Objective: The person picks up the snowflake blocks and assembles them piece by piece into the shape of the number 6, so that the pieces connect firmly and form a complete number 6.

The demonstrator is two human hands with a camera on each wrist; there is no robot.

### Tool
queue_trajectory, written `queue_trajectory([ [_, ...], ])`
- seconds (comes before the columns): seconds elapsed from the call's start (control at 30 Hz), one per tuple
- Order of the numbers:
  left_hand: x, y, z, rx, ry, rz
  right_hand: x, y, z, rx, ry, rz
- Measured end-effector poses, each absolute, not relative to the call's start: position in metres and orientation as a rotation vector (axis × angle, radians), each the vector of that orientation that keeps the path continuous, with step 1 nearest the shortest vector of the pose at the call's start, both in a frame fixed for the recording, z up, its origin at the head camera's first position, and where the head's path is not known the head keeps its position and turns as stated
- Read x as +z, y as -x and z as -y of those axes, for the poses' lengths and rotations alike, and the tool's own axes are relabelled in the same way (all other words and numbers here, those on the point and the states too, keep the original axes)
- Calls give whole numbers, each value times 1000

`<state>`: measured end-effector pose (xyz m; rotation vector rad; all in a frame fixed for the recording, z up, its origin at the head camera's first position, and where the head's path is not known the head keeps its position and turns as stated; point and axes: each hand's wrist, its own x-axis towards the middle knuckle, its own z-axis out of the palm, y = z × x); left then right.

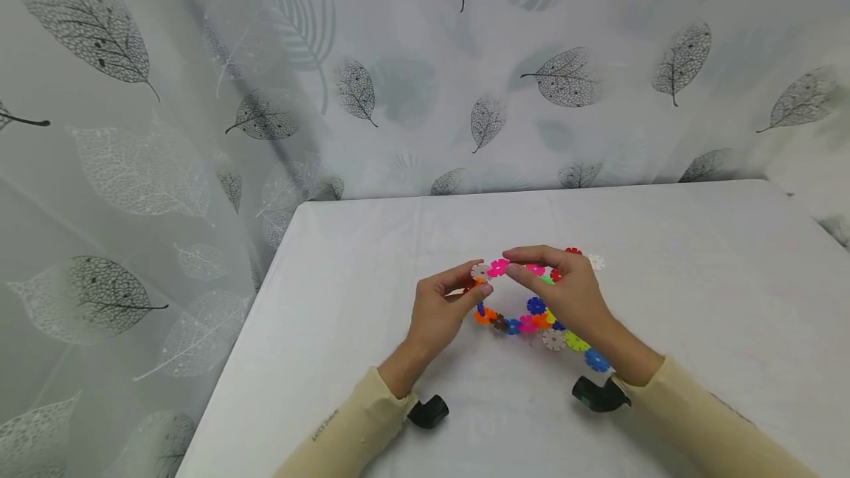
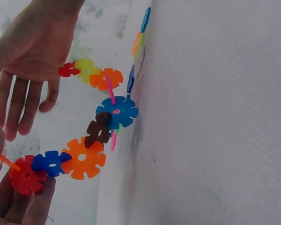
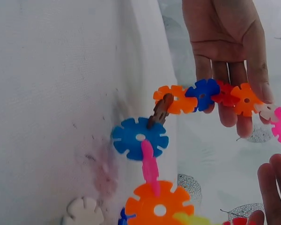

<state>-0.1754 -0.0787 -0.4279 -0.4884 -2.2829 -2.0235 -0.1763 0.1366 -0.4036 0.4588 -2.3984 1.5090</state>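
Observation:
Colourful notched plastic snowflake discs are linked into a looped chain [image 1: 513, 326] between the two hands in the head view. My left hand [image 1: 434, 308] pinches the loop's left end with thumb and fingers, at a white disc [image 1: 479, 271] and an orange disc [image 3: 246, 100]. Close by is a pink disc [image 1: 498, 267], where my right hand [image 1: 576, 293] pinches the chain between thumb and forefinger. The right hand's other fingers [image 2: 23, 105] hang nearly straight. A brown disc [image 2: 98, 131] and a blue disc [image 2: 116, 112] sit along the loop. The right hand covers part of the chain.
Beyond the loop, a tail with a yellow-green disc [image 1: 576, 342] and a blue disc [image 1: 597, 360] extends toward the front right. Another white disc [image 1: 597, 262] shows behind the right hand. The white table [image 1: 358, 264] meets a leaf-patterned curtain [image 1: 412, 94] at the back.

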Motion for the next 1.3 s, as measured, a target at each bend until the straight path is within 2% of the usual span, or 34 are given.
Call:
queue_trajectory([
  [0.27, -427, 181, 84, -2066, 430, 2240, -399, 174, -160, 1484, -441, 2283],
  [0.57, -426, 187, 92, -2141, 387, 2142, -396, 171, -203, 1359, -205, 2342],
  [1.03, -423, 189, 95, -2226, 193, 2156, -413, 162, -249, 1310, -22, 2488],
  [1.3, -423, 187, 94, -2264, 141, 2149, -421, 157, -261, 1258, -17, 2714],
])
